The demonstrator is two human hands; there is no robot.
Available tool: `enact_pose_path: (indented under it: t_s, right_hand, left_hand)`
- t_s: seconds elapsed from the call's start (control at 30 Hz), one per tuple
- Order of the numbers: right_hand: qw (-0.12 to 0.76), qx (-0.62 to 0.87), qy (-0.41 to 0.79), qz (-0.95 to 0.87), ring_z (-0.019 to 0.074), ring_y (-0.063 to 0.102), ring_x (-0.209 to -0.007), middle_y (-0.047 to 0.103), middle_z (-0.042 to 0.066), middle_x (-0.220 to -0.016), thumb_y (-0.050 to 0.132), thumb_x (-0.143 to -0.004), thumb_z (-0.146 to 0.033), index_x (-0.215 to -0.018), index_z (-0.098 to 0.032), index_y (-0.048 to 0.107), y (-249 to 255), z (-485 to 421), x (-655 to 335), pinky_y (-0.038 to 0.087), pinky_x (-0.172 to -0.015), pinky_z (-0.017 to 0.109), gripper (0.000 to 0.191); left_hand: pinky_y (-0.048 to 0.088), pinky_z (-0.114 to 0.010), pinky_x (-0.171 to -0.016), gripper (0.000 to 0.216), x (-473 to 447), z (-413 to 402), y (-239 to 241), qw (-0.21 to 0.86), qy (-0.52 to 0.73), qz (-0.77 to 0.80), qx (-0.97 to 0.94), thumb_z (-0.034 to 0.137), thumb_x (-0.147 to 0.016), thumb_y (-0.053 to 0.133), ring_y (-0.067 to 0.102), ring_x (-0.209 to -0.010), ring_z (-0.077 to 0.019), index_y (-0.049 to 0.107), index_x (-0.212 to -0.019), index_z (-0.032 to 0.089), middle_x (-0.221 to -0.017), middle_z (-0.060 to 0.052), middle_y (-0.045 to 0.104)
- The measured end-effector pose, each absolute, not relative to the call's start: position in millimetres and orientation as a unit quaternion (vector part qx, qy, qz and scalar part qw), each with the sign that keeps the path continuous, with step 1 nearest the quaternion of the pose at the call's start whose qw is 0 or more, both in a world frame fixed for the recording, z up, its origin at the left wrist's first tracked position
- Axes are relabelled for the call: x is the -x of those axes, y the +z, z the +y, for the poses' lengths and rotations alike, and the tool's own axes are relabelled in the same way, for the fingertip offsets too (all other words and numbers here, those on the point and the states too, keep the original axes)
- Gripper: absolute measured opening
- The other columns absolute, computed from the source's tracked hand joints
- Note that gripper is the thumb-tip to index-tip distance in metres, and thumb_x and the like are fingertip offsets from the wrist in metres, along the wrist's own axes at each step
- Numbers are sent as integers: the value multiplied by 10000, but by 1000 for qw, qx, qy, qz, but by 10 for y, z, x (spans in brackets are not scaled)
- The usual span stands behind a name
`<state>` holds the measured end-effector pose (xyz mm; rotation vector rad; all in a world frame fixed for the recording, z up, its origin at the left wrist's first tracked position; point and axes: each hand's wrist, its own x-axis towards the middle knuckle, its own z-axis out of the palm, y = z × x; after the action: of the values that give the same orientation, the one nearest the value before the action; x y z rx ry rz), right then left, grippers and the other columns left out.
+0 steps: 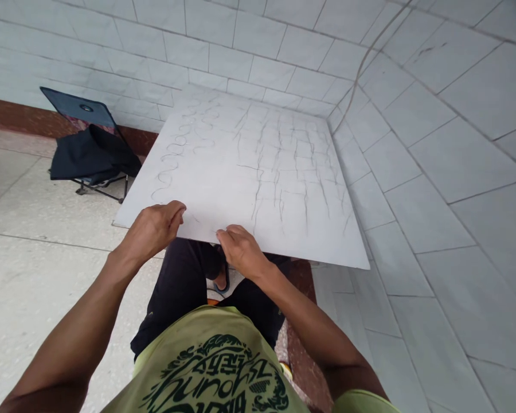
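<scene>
A large white board [215, 195] lies in front of me like a tabletop, its near edge over my knees. Wavy pencil-like loops run down its left side, and a rough grid of dark lines covers the right half. My left hand [157, 226] is closed at the near edge, thumb against curled fingers. To its right, my right hand [241, 249] is also closed, its fingertips pinched just over the same edge. Whatever either hand holds, if anything, is too small or hidden to make out. A gap separates the two hands.
At the left stands a folding chair [88, 112] with dark cloth [92, 155] draped over it. A tiled wall [262, 34] runs behind the board, and another [447, 189] rises close on its right. A thin cable [359, 69] hangs near their corner.
</scene>
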<state>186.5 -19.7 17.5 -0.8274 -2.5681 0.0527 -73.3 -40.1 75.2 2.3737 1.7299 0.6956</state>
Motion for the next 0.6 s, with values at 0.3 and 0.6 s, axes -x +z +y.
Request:
enact_pose_path:
  t_s: [0.3,0.6]
  right_hand:
    - [173,285,2,-943,222,639,-860,700,75,-828,425,-1095,-285,-1136,-134,690,572,-106,-1739,421,-1142,481,308]
    - [151,389,106,-903,207,718,-705,788,74,-888,380,-1108,-347,-1353,-166,605,394,-267,-1566,483,-652,279,378]
  left_hand:
    - [520,-334,-768,202,641,-440,807,58,201,501,-840,244,-999,475,687,-800,-232,668,-1041,201,-825,-73,721]
    - [519,-336,-747,210,511,-538,676,38,199,530,-824,189,-997,456,673,-795,-237,653,-1070,181,-822,-87,699]
